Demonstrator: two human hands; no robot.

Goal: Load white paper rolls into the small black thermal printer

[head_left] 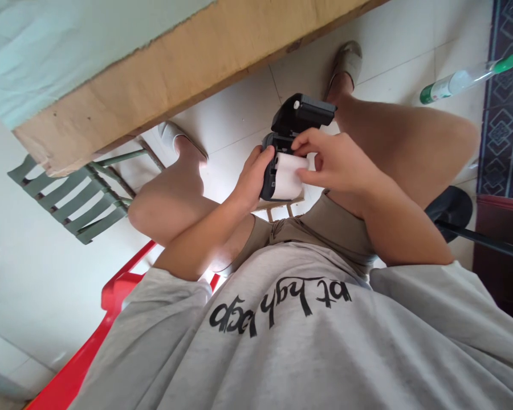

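Small black plastic printer (282, 142), matt and boxy with rounded corners, is held above the lap between the knees, at about 12 o'clock from the person's chest. Its hinged lid (304, 113) stands open, tilted up toward 1 o'clock, with a small white round button on its face. A smooth white paper roll (288, 175), cylindrical, sits in the open compartment.

Left hand (251, 176) grips the printer body from its 9 o'clock side, fingers curled and clamped on the casing, thumb on the upper edge. Right hand (333, 162) comes in from 3 o'clock; its fingers (302, 143) are together and pressed on the top and side of the paper roll.

Grey soft-knit shirt (308, 341) carries black brush lettering; wording not legible from this angle. Khaki shorts below it.

Surroundings: pale glossy floor tiles (239, 114); wooden bench (188, 62) with raw chipped edge at 11 o'clock, well apart from the hands; green slatted chair (68, 193) at 9 o'clock; red plastic chair (111, 307) at 8 o'clock; clear bottle (465, 80) with green cap lying at 2 o'clock, label unreadable. Open room all around the printer.
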